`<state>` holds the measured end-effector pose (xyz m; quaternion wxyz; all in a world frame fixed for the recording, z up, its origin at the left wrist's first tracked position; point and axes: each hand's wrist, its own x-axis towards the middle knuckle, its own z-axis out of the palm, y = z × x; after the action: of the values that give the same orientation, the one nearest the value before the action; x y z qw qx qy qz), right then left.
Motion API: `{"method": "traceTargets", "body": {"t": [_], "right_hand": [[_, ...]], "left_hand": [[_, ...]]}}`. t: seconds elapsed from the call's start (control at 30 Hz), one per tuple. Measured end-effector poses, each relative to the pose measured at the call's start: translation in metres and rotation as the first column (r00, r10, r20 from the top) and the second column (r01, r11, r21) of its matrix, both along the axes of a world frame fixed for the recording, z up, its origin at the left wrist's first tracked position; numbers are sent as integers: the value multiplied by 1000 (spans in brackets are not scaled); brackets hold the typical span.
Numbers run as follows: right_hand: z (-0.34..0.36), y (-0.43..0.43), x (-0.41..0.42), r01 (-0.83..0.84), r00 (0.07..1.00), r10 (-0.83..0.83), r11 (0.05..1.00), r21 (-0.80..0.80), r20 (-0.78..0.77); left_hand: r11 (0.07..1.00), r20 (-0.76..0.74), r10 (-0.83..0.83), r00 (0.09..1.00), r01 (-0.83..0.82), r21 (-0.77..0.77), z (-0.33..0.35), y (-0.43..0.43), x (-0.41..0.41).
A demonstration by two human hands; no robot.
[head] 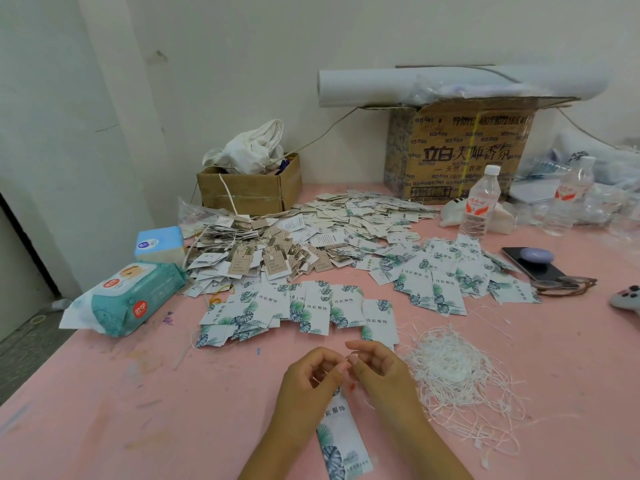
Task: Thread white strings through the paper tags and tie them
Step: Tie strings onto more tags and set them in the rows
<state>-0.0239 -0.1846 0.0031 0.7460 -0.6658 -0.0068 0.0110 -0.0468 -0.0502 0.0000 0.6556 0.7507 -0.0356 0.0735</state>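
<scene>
Pink table [104, 427] below: left hand [311, 375] and right hand [377, 372] almost touching, each pinching one white string [341, 361], just above paper tag [343, 434] lying between the wrists. To the right, heap of loose strings [450, 372]. Risk: thin string slipping from fingertips, knot left loose.

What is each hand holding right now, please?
Left hand: pinches the string.
Right hand: pinches the same string.

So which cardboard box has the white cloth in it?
The smaller plain box at back left; white cloth bulges from its open top. The bigger printed box carries a white roll instead.
</scene>
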Motion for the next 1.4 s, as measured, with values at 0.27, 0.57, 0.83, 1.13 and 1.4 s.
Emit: {"method": "traceTargets", "body": {"t": [0.27, 0.57, 0.83, 1.13, 1.4], "right_hand": [[6, 1, 3, 55, 998, -54, 998, -15, 45], [15, 1, -8, 87, 987, -81, 995, -39, 135], [12, 2, -11, 109, 980, -87, 988, -112, 180], [8, 4, -11, 172, 946, -119, 973, -155, 300], [5, 4, -10, 161, 932, -68, 958, -239, 356]], "left_hand": [[997, 8, -13, 1000, 13, -75, 3, 4, 0], [993, 7, 79, 997, -78, -91, 3, 7, 2], [988, -19, 92, 996, -93, -126, 4, 7, 3], [984, -47, 90, 995, -96, -150, 4, 6, 3], [988, -32, 77, 997, -80, -128, 3, 6, 4]]}}
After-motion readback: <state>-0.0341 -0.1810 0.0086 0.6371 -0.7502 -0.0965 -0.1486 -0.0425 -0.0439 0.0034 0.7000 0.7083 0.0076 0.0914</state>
